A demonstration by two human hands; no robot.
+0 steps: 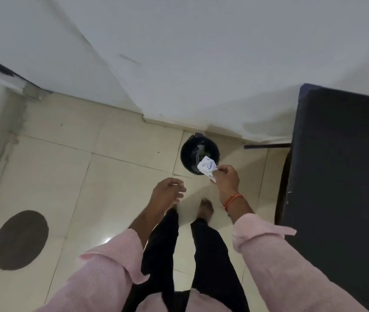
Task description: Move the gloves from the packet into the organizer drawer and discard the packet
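Observation:
My right hand (pixel 227 180) pinches a crumpled white packet (pixel 207 165) with blue print, holding it over the near right rim of a small black waste bin (pixel 192 152) on the floor. The bin has a dark liner and some pale scraps inside. My left hand (pixel 167 191) hangs empty to the left of the bin, fingers loosely curled and apart. No gloves or organizer drawer are in view.
A black table (pixel 341 172) stands at the right, close to my right arm. White walls (pixel 201 64) meet in a corner just behind the bin. A dark round floor cover (pixel 20 239) lies at the left on cream tiles. My bare feet (pixel 206 208) stand just before the bin.

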